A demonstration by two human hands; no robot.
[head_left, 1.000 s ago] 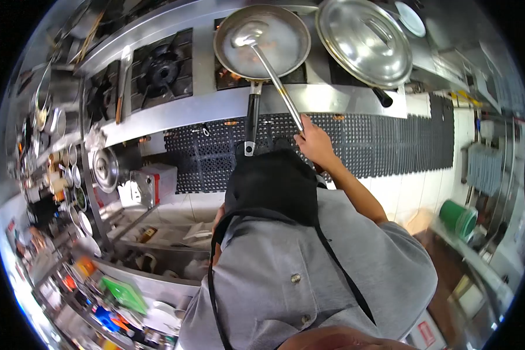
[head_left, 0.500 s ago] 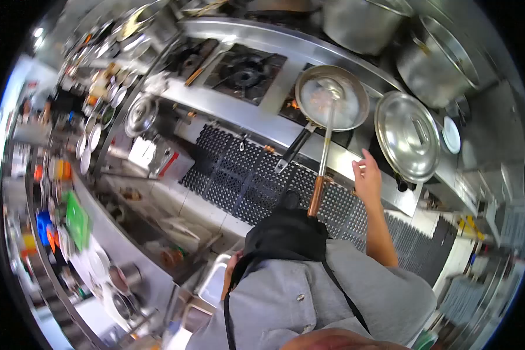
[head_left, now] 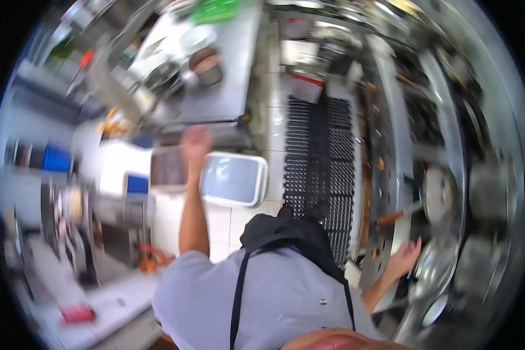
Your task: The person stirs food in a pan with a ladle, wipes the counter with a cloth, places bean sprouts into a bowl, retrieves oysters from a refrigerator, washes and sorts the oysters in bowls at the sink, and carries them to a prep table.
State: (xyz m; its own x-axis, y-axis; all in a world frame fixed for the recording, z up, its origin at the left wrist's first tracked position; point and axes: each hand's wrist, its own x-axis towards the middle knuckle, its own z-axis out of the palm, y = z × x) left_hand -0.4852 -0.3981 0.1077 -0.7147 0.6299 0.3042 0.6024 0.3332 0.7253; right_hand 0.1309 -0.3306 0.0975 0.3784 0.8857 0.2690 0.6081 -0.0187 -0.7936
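My left hand point(head_left: 196, 143), smeared by motion, is stretched out in front of the steel worktable, over the edge of a dark-bottomed bin point(head_left: 168, 169). Just right of it on the floor side is a white-rimmed tub point(head_left: 233, 179) with a pale grey inside. My right hand point(head_left: 403, 258) is held by the stove with its fingers extended and nothing visible in them. Near its fingertips lies a shiny oval lid point(head_left: 436, 265). Beyond it sits a frying pan point(head_left: 440, 195), with a ladle's brown handle point(head_left: 391, 219) sticking out towards me.
A perforated black mat point(head_left: 319, 151) runs along the floor beside the stove. On the steel worktable point(head_left: 233, 87) stand a metal pot point(head_left: 206, 66) and a green board point(head_left: 216, 9). Large pots point(head_left: 489, 192) line the stove's far side. A white plate point(head_left: 435, 310) lies beside the lid.
The view has swung left, so the stove is now on my right. My left arm has reached out from beside my body towards the worktable. My right hand stays near the lid.
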